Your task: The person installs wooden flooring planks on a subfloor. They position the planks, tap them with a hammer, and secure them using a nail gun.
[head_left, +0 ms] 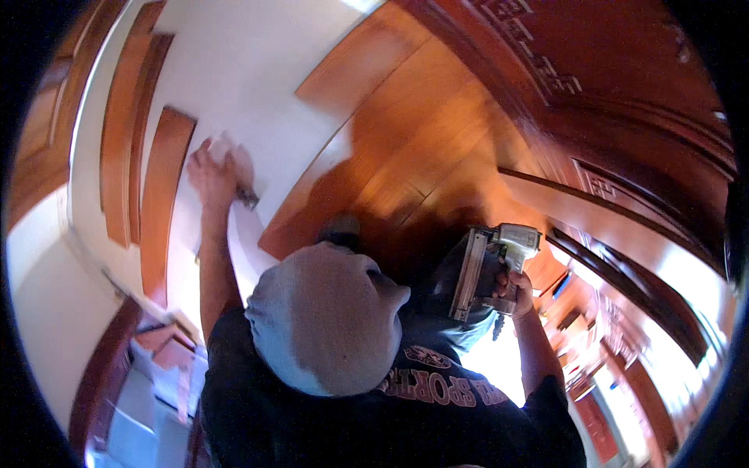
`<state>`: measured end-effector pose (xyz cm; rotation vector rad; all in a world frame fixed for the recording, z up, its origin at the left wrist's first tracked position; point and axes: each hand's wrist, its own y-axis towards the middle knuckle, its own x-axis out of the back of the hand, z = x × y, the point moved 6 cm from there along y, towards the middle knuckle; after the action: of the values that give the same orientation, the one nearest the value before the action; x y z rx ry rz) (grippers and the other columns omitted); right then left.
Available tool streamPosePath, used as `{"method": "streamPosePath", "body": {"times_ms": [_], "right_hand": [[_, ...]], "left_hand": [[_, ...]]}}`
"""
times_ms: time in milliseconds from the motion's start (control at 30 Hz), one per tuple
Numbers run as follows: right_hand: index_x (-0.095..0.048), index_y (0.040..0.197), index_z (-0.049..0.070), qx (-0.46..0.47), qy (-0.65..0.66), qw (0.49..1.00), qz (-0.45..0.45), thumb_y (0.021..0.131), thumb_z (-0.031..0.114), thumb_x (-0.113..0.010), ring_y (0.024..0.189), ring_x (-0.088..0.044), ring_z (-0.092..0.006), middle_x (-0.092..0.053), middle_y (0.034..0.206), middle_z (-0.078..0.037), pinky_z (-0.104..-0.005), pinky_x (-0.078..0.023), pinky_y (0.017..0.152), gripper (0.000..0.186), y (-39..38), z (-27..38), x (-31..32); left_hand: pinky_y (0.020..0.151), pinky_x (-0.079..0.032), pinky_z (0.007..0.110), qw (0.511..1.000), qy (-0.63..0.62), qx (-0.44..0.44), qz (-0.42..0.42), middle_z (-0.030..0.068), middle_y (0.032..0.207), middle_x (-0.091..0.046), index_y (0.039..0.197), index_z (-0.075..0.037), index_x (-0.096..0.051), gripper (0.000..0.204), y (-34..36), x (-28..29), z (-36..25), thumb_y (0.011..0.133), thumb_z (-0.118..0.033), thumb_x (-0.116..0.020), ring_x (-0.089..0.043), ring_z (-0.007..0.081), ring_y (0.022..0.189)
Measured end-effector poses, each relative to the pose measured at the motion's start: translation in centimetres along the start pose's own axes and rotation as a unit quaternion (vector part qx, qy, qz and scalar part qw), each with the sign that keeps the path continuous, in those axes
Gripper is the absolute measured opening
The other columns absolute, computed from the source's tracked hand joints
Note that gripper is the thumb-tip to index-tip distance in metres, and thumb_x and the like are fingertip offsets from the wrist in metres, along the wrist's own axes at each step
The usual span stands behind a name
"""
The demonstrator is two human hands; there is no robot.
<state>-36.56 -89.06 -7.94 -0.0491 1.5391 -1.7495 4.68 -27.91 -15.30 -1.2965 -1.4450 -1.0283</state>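
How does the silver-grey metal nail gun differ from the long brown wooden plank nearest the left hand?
The silver-grey metal nail gun is angular, with a grip and a straight bar, while the long brown wooden plank is one flat strip. The nail gun is held in the right hand; the plank lies on the pale floor. The plank looks longer than the nail gun.

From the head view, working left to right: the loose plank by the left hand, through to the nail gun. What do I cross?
Loose plank → left hand → grey cap → nail gun.
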Motion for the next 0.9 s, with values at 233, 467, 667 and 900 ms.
{"method": "streamPosePath", "body": {"times_ms": [233, 467, 667, 900], "right_hand": [[-0.054, 0.136, 0.003, -0.009, 0.019, 0.999, 0.029, 0.096, 0.018, -0.06, 0.064, -0.066, -0.0208, -0.064, 0.084, -0.008, -0.0419, -0.065, 0.068, 0.044, 0.6, 0.2, -1.7], [-0.053, 0.132, 0.002, 0.008, -0.003, 1.0, -0.004, 0.091, 0.018, -0.063, 0.062, -0.067, -0.0213, -0.065, 0.082, -0.008, -0.0423, -0.064, 0.062, 0.045, 0.2, 0.7, -1.3], [-0.055, 0.129, 0.003, 0.006, -0.029, 0.999, -0.042, 0.09, 0.015, -0.063, 0.058, -0.066, -0.0224, -0.065, 0.081, -0.008, -0.042, -0.064, 0.06, 0.041, 0.4, 0.7, -0.6], [-0.055, 0.13, 0.001, 0.024, -0.077, 0.997, -0.002, 0.094, 0.022, -0.063, 0.061, -0.065, -0.0235, -0.061, 0.073, -0.011, -0.0379, -0.062, 0.061, 0.042, 0.3, 0.8, -1.2]], "left_hand": [[0.089, -0.054, 0.05, 0.964, -0.052, 0.064, 0.254, 0.0243, 0.109, -0.07, 0.125, -0.003, -0.056, 0.056, -12.7, -0.7, 13.6, 0.089, -0.041, -0.077, -0.068, 0.0425, 0.104], [0.082, -0.053, 0.058, 0.957, -0.088, -0.02, 0.275, 0.0284, 0.106, -0.07, 0.126, -0.007, -0.054, 0.04, -2.9, -0.3, 2.6, 0.098, -0.034, -0.063, -0.067, 0.05, 0.098], [0.095, -0.052, 0.054, 0.97, 0.015, -0.151, 0.189, 0.0278, 0.113, -0.069, 0.124, 0.0, -0.054, 0.043, 18.3, -4.8, -10.1, 0.099, -0.035, -0.059, -0.065, 0.0463, 0.11], [0.097, -0.052, 0.052, 0.938, 0.053, -0.262, 0.222, 0.0275, 0.115, -0.069, 0.128, 0.0, -0.053, 0.043, 19.2, -7.6, -20.0, 0.097, -0.029, -0.056, -0.066, 0.0437, 0.112]]}}
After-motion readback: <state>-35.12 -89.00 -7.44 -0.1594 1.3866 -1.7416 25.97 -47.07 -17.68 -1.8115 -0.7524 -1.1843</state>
